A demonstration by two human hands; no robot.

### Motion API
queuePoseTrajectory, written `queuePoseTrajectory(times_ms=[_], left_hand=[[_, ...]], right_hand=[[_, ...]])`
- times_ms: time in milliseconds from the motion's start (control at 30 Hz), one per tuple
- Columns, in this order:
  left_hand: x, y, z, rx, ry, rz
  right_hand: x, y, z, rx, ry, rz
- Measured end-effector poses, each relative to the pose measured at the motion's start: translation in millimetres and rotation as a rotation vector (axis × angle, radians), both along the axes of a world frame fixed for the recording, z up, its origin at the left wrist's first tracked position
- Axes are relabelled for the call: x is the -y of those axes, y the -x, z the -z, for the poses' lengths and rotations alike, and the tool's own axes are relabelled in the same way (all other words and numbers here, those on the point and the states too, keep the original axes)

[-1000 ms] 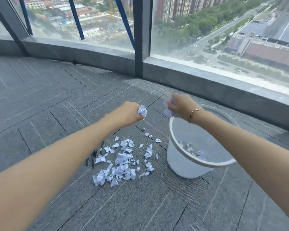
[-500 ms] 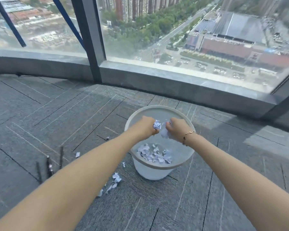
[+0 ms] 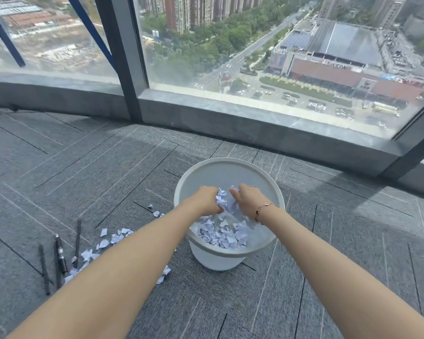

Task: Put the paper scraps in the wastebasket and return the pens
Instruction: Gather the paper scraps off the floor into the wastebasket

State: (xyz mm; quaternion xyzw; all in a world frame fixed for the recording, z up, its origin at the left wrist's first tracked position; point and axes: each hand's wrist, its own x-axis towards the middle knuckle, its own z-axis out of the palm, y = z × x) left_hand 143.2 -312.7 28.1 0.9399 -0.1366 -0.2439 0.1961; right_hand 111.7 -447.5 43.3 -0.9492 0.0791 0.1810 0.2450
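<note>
A round white wastebasket point(image 3: 230, 165) stands on the grey carpet, with a layer of white paper scraps point(image 3: 220, 234) in its bottom. Both hands hover over its opening, side by side. My left hand point(image 3: 205, 199) and my right hand point(image 3: 246, 199) are each closed on a bunch of paper scraps point(image 3: 224, 199) squeezed between them. More loose scraps point(image 3: 113, 238) lie on the carpet left of the basket, partly hidden by my left forearm. Several dark pens point(image 3: 60, 255) lie further left on the floor.
A low grey sill point(image 3: 255, 128) and floor-to-ceiling windows with a dark mullion point(image 3: 123, 57) run behind the basket. Grey carpet tiles point(image 3: 340, 241) stretch to the right and in front of it.
Both hands carried their scraps from above the floor pile to over the basket and now sit lower inside its rim. The view has swung right, centring the basket.
</note>
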Motion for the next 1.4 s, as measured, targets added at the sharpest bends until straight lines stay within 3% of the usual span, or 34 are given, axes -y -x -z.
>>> queuePoseTrajectory(times_ms=[233,433,667,833,1000,1067,1267,1400], left_hand=[[-4.1,1.1,9.9,0.001,-0.063,0.022],[-3.0,0.7,1.4,0.15,0.046,0.0],[-2.7,10.9,-10.1,0.35,-0.098,0.069],[-26.3,12.0,-19.1,0.285,-0.143,0.234],[-91.5,9.6,-44.2,0.474,0.096,0.074],[-132.3,9.3,-47.7,0.508,0.135,-0.021],[-255.0,32.7,-11.2,0.271,-0.026,-0.244],[-304.7,65.6,27.8,0.082,-0.089,-0.301]], right_hand=[[1.8,2.2,-6.1,0.042,0.034,0.014],[7.5,-2.3,-2.8,0.126,0.073,0.06],[11.8,3.7,-14.7,0.18,0.186,0.019],[16.0,5.9,-17.9,0.199,0.199,-0.075],[2.8,0.2,-40.4,0.312,0.3,-0.07],[-12.8,-7.9,-48.4,0.432,0.225,-0.09],[-112.4,-40.4,-67.1,0.775,-0.095,-0.204],[-199.0,-47.6,-46.8,0.746,-0.169,-0.301]])
